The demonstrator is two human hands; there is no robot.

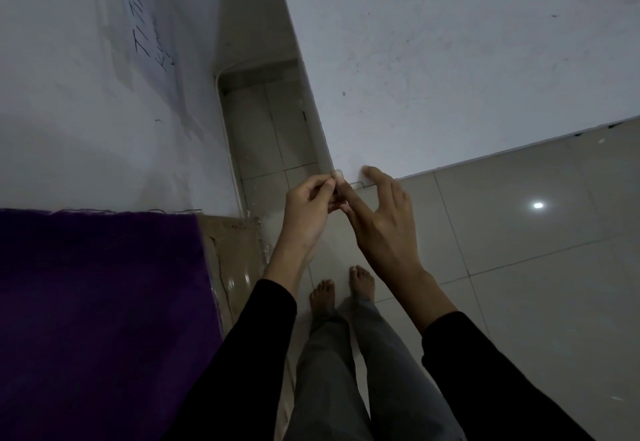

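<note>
My left hand (308, 210) is raised in front of the white wall corner (320, 122). Its thumb and fingertips pinch a small pale piece (337, 174), too small to identify. My right hand (382, 222) is beside it on the right with its fingers stretched out. One finger reaches to the left hand's fingertips at the pale piece, and another points up towards the base of the wall. Both arms wear black sleeves.
A purple cloth (97, 302) covers a surface at lower left, with cardboard (235, 250) next to it. A sheet with handwriting (149, 28) hangs on the left wall. A narrow tiled gap (273, 129) runs between the walls. My bare feet (323, 297) stand on glossy floor tiles (519, 232).
</note>
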